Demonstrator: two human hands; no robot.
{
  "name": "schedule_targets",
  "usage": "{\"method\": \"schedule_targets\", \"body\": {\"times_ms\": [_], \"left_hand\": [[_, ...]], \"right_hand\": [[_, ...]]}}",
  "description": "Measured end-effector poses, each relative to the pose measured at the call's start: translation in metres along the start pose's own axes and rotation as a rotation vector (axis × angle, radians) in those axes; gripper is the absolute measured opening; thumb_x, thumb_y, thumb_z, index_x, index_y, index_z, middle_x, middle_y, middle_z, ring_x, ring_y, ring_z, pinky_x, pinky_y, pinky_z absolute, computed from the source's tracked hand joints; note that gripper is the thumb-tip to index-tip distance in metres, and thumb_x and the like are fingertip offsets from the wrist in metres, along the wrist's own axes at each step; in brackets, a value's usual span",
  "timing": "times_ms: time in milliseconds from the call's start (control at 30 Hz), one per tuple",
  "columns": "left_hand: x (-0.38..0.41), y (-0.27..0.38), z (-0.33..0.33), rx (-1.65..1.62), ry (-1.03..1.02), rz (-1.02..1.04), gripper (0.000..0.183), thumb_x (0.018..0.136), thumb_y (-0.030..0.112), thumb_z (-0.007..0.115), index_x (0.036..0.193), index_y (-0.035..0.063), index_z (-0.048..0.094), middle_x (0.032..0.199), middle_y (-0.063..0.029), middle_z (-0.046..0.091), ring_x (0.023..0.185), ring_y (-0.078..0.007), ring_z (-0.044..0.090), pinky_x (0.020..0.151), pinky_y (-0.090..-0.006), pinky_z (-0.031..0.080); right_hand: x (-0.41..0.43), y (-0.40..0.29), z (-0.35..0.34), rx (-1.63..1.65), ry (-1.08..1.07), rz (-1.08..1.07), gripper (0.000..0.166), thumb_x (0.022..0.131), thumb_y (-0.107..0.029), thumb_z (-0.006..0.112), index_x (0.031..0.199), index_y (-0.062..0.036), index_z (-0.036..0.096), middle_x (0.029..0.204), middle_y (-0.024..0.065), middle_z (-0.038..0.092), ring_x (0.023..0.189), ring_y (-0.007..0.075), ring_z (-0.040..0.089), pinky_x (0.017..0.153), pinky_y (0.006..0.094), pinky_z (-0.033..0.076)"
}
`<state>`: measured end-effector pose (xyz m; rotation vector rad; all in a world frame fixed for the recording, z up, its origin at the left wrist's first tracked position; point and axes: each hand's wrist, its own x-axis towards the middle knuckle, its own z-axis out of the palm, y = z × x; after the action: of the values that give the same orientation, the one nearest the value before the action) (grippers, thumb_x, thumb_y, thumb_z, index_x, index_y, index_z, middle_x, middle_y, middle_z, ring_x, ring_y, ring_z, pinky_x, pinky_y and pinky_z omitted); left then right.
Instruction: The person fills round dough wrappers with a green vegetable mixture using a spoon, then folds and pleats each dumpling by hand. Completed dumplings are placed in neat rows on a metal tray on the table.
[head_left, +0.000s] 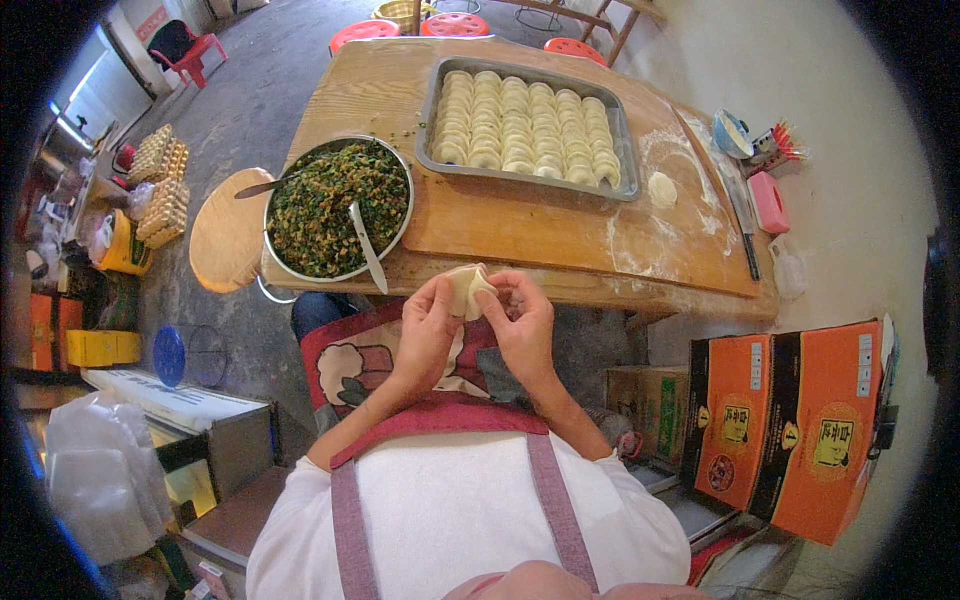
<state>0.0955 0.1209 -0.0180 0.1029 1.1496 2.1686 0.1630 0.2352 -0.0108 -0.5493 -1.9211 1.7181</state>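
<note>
A folded dough wrapper (466, 291) is pinched between the fingers of my left hand (432, 315) and my right hand (519, 309), just off the table's near edge. Whether it has filling inside is hidden. To the left, a large round metal bowl (409, 206) holds chopped green and brown filling (322, 202), with a pale-handled utensil (367, 247) and a darker one (259, 189) in it. Behind my hands, rows of filled dumplings (517, 124) overlap in a metal tray (634, 169). One flat dough wrapper (662, 190) lies on the floured wooden board (540, 232).
A knife (742, 214) lies along the board's right side, near a blue bowl (733, 135) and a pink container (768, 202). A round-topped stool (225, 232) stands left of the table. Orange boxes (832, 427) are at lower right; egg trays (161, 210) are farther left.
</note>
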Motion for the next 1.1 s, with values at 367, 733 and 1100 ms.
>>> {"method": "schedule_targets", "body": {"times_ms": [367,733,1100], "left_hand": [[0.005,-0.002,-0.008,-0.048,-0.043,-0.008,0.037,0.106,0.028,0.049,0.124,-0.0034,0.061,0.117,-0.0096,0.068,0.106,-0.0167,0.065,0.092,-0.0316,0.051],[0.008,-0.004,-0.003,-0.23,-0.038,0.037,0.042,0.106,0.028,0.047,0.131,-0.0049,0.053,0.13,-0.016,0.061,0.123,-0.0265,0.059,0.107,-0.0423,0.047],[0.005,0.006,-0.002,-0.04,-0.102,-0.012,0.03,0.104,0.01,0.051,0.129,-0.0064,0.052,0.128,-0.0186,0.062,0.119,-0.0287,0.062,0.104,-0.0427,0.051]], "right_hand": [[0.004,0.014,-0.005,0.019,-0.026,-0.043,0.015,0.094,-0.012,0.07,0.102,-0.0018,0.063,0.085,-0.0005,0.066,0.073,0.0057,0.059,0.065,0.0236,0.05],[0.0,0.025,-0.014,0.532,0.001,0.23,0.014,0.098,-0.012,0.064,0.106,-0.0008,0.063,0.095,0.0059,0.07,0.084,0.0129,0.068,0.077,0.0296,0.057],[0.046,0.016,-0.148,-0.321,0.504,-0.241,0.02,0.097,-0.006,0.061,0.114,0.0042,0.064,0.105,0.0121,0.071,0.091,0.0235,0.069,0.083,0.0331,0.054]]}}
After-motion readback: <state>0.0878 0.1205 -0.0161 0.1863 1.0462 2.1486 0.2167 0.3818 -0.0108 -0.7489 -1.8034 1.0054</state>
